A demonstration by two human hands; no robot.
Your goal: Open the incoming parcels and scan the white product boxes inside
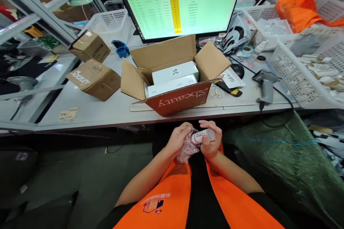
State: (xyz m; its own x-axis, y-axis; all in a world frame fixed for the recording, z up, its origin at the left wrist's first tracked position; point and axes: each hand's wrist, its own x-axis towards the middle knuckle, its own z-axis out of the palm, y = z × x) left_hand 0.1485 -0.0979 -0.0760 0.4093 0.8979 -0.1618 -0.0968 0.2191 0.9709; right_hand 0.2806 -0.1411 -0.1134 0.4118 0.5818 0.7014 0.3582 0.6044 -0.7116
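My right hand (212,143) is closed around a small white bottle (200,136) with printed lettering and a pale round cap or end. In my left hand (178,137) is crinkled clear bubble wrap (186,150), gathered against the bottle's other end. Both hands are in front of my body, just below the desk's front edge. Beyond them on the desk stands an open brown cardboard box (182,98) marked "Sbeauty", its flaps spread. White boxes (174,72) with small print lie inside it.
Two closed cartons (94,78) sit left on the desk (113,112). Behind the open box is a monitor (185,3). To the right are a utility knife (228,88), a mouse (238,70), a corded barcode scanner (266,86) and a white basket (298,75) holding items.
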